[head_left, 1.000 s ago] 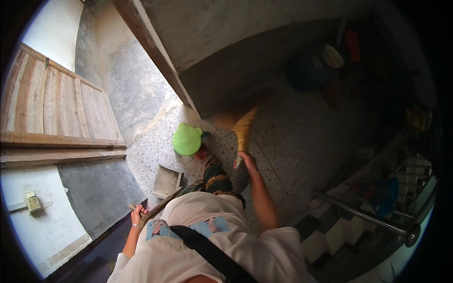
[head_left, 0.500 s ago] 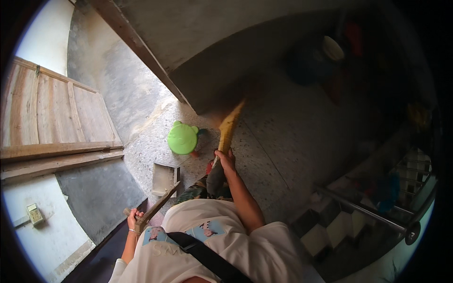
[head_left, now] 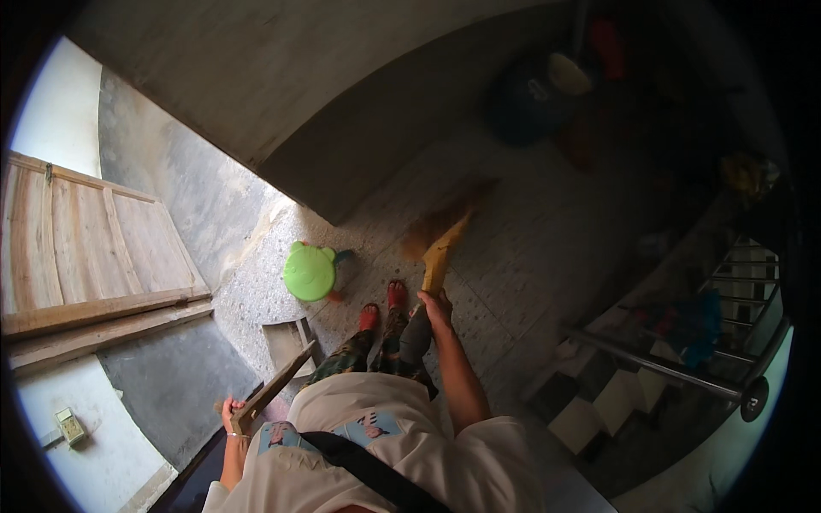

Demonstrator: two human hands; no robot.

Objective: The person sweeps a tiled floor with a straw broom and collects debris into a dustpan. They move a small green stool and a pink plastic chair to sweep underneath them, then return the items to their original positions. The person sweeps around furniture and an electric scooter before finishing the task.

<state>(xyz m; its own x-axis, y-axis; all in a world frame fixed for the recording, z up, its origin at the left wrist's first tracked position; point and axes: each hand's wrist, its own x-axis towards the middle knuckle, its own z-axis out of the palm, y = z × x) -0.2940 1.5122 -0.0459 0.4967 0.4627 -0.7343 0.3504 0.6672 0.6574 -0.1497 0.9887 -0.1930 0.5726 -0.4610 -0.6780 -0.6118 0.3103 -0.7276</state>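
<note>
My right hand (head_left: 435, 309) is closed around a broom (head_left: 441, 255) just in front of my legs. The broom has a yellow upper part, and its brown bristles fan out blurred over the speckled floor. Down at the left, my left hand (head_left: 231, 416) grips the wooden handle of a dustpan (head_left: 282, 344). That handle slants up to the pan, which sits low over the floor beside my left leg; whether it touches the floor I cannot tell. My feet in red sandals (head_left: 396, 296) stand between the two tools.
A green stool (head_left: 310, 272) stands ahead of the dustpan. At the left are a wooden door (head_left: 94, 239) and a doorway's raised sill. A dark blue barrel (head_left: 522, 103) is at the far right, and a metal stair railing (head_left: 658, 363) runs beside tiled steps at the right.
The broom's bristles have swung into clearer view, and both feet now show. My view has shifted, so the stool and door appear lower and farther left. Both hands keep their holds.
</note>
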